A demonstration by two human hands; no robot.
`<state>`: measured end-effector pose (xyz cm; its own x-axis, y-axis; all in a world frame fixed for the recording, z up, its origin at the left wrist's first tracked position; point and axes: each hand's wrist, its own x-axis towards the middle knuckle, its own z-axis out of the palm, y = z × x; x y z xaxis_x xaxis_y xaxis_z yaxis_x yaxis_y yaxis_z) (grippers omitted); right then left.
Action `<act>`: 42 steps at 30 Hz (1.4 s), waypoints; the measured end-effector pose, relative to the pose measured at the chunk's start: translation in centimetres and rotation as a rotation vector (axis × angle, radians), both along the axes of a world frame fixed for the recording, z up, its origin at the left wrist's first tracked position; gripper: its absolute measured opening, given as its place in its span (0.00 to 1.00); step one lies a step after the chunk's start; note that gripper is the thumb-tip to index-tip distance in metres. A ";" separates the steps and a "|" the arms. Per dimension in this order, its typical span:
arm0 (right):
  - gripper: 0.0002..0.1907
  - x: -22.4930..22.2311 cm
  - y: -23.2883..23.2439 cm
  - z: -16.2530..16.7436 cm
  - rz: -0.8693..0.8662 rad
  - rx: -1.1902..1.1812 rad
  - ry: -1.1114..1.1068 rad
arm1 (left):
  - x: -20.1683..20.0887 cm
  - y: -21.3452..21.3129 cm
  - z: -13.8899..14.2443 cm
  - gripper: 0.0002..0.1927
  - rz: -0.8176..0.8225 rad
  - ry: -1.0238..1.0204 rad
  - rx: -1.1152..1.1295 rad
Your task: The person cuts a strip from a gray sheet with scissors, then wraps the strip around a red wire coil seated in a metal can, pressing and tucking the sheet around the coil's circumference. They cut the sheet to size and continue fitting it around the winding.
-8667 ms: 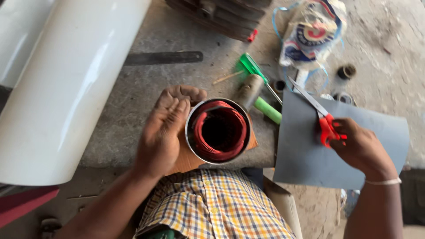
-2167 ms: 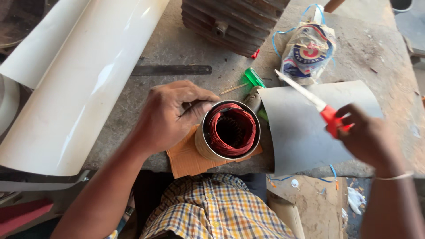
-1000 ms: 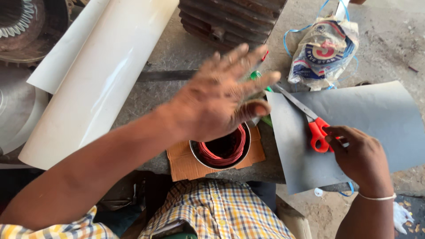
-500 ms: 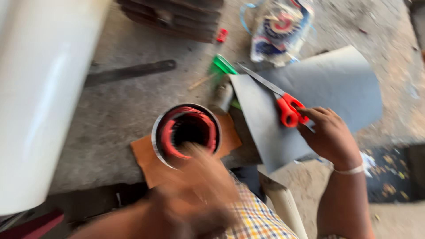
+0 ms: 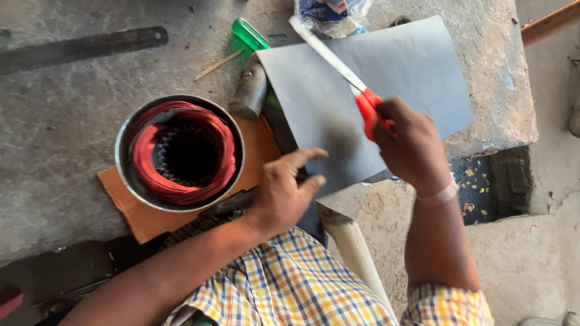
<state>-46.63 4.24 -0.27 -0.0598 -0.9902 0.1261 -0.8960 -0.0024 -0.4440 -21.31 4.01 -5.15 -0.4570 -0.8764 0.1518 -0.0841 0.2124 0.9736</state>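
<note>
Grey sheet; red-handled scissors; red coil in silver shell; brown card; green handle; yellow-blue check shirt; grey bench.
</note>
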 end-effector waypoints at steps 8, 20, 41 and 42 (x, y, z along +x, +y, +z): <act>0.30 -6.3 21.9 -12.4 -0.247 0.568 -1.325 | 1.3 -3.3 0.2 0.27 0.121 -0.034 -0.014; 0.40 1.3 22.0 -11.9 -0.170 0.856 -1.444 | 0.6 -2.6 -0.7 0.35 0.084 0.005 -0.049; 0.32 5.8 17.0 -7.5 -0.208 0.804 -1.518 | 0.4 -2.5 -1.4 0.37 0.061 -0.051 0.045; 0.31 5.8 17.0 -7.4 -0.195 0.795 -1.526 | 0.4 -2.5 -1.4 0.37 0.063 -0.059 0.049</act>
<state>-40.81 21.24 -7.66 0.2322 -0.7413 -0.6298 0.3383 0.6686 -0.6622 -20.87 1.53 -6.57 -0.4076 -0.9094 0.0826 -0.1530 0.1572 0.9756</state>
